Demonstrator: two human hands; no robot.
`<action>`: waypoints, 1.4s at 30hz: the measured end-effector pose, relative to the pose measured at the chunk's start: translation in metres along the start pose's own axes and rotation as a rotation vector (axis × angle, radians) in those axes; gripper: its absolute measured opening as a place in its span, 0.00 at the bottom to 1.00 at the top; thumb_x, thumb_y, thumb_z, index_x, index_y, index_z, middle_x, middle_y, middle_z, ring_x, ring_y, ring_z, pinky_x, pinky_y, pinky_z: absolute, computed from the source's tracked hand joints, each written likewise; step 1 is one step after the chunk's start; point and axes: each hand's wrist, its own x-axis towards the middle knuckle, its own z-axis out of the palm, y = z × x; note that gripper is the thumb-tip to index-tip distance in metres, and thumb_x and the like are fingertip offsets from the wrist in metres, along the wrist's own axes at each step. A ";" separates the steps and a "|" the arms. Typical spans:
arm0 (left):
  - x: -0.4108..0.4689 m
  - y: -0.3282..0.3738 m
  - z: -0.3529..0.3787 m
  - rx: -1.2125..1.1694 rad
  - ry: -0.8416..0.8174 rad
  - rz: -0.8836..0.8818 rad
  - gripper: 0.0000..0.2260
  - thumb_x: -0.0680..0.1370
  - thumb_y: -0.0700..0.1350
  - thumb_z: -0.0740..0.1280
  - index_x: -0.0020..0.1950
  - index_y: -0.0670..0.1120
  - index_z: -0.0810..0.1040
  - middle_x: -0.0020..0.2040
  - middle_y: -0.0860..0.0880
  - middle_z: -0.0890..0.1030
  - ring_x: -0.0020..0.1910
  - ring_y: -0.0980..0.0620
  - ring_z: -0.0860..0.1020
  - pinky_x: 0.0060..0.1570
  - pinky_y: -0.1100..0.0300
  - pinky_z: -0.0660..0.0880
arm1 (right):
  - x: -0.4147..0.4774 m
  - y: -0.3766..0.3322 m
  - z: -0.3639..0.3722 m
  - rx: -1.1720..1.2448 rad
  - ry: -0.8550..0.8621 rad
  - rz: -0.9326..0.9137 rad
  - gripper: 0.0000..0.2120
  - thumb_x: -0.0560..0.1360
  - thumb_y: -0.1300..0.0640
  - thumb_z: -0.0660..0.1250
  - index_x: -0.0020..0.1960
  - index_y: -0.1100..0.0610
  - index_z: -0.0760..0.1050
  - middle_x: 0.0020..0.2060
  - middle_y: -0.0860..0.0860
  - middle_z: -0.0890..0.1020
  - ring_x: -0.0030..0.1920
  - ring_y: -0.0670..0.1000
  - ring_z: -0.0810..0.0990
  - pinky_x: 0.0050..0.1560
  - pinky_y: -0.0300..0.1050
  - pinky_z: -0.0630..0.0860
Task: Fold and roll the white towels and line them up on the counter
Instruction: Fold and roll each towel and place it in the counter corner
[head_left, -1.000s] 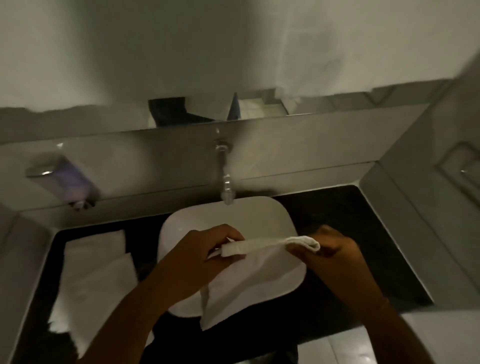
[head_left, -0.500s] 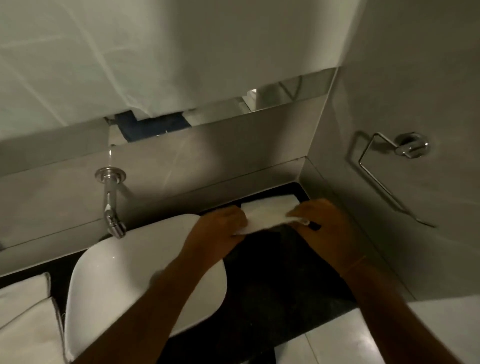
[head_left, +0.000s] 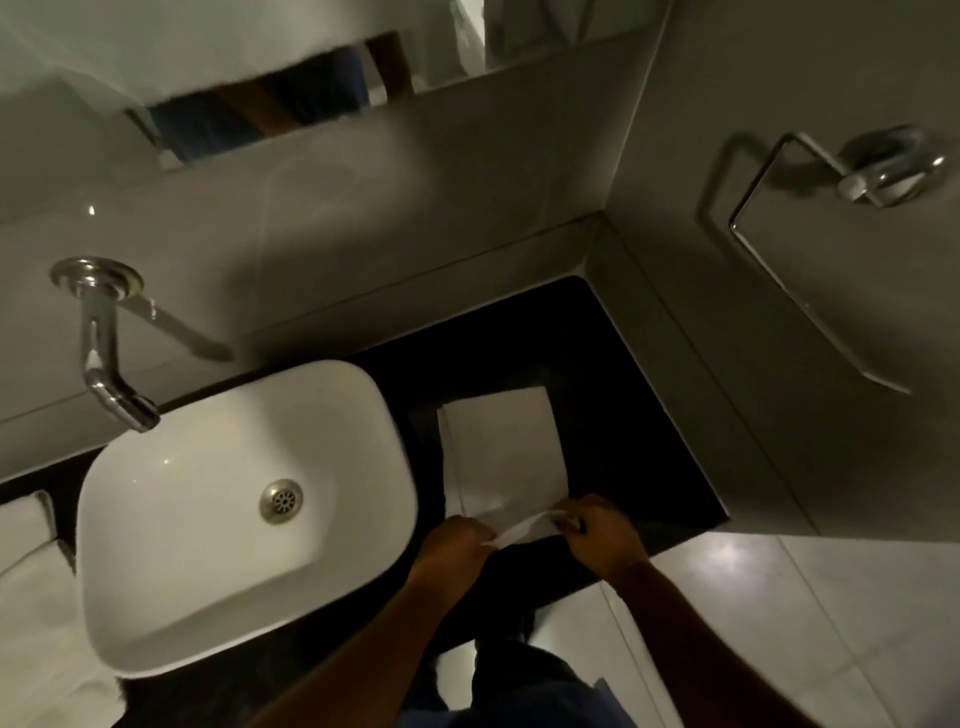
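Observation:
A folded white towel (head_left: 501, 449) lies flat on the black counter (head_left: 613, 415), to the right of the white basin. My left hand (head_left: 454, 545) and my right hand (head_left: 600, 535) pinch the towel's near edge at its two corners and lift that edge a little off the counter. More white towels (head_left: 31, 587) lie stacked at the far left of the counter, partly cut off by the frame.
The white basin (head_left: 156, 613) sits left of the towel, with a chrome wall tap (head_left: 104, 353) over it. Grey tiled walls close the counter's back and right sides. A chrome towel ring (head_left: 810, 208) hangs on the right wall. Pale floor tiles (head_left: 753, 623) lie below.
The towel went from held over the basin to the counter on the right, where it now lies flat. Both hands drew back to its near edge.

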 end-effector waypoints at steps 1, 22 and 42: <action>0.001 -0.002 0.001 -0.048 0.036 -0.008 0.11 0.81 0.47 0.63 0.52 0.45 0.84 0.54 0.44 0.84 0.55 0.45 0.82 0.50 0.61 0.73 | 0.004 0.001 0.000 -0.007 0.015 0.000 0.11 0.80 0.47 0.64 0.59 0.47 0.81 0.55 0.55 0.81 0.54 0.58 0.80 0.57 0.47 0.76; 0.026 0.012 0.010 -0.009 0.215 0.222 0.11 0.82 0.47 0.63 0.59 0.51 0.83 0.59 0.50 0.84 0.59 0.48 0.80 0.57 0.57 0.76 | 0.011 0.009 0.029 -0.179 0.359 -0.153 0.09 0.78 0.46 0.67 0.56 0.49 0.75 0.54 0.53 0.79 0.55 0.57 0.76 0.54 0.52 0.75; 0.034 0.001 0.016 0.380 0.390 0.335 0.11 0.72 0.48 0.71 0.53 0.48 0.83 0.50 0.48 0.82 0.50 0.44 0.79 0.57 0.51 0.69 | 0.046 -0.002 0.008 0.176 -0.066 -0.314 0.11 0.72 0.59 0.73 0.52 0.49 0.82 0.55 0.45 0.82 0.57 0.47 0.79 0.62 0.42 0.75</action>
